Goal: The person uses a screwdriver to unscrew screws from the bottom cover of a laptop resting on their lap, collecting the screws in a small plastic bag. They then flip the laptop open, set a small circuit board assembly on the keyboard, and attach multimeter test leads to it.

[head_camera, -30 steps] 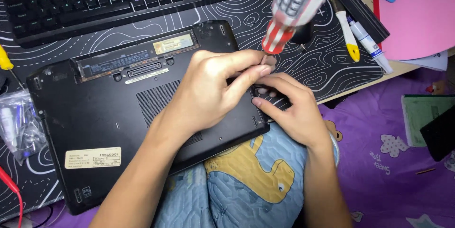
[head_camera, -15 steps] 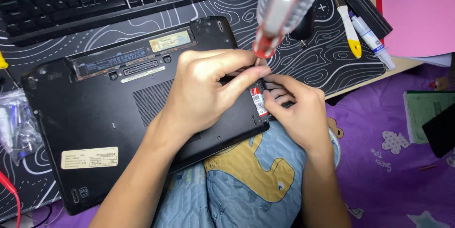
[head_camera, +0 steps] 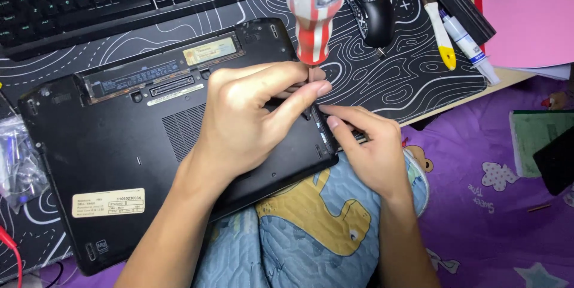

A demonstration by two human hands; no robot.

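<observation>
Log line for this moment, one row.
left hand: steadying screwdriver shaft | right hand: fingertips at laptop edge | laptop: underside up, on desk mat

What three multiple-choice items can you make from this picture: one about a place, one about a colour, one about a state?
1. Where does the mouse lie?
A. on the patterned mat, behind the laptop
B. on the purple cloth
C. on the keyboard

2. What colours does the screwdriver handle have?
A. green and black
B. red and grey
C. all yellow

3. How does the laptop lie?
A. open, screen up
B. standing on its edge
C. shut, underside up

Answers:
1. A: the mouse rests on the black mat with white lines, beyond the laptop's far corner.
2. B: the handle shows red stripes and grey ribbed parts.
3. C: vents, labels and a battery bay face up, while the left hand holds the screwdriver shaft and the right hand touches the laptop's edge.
</observation>
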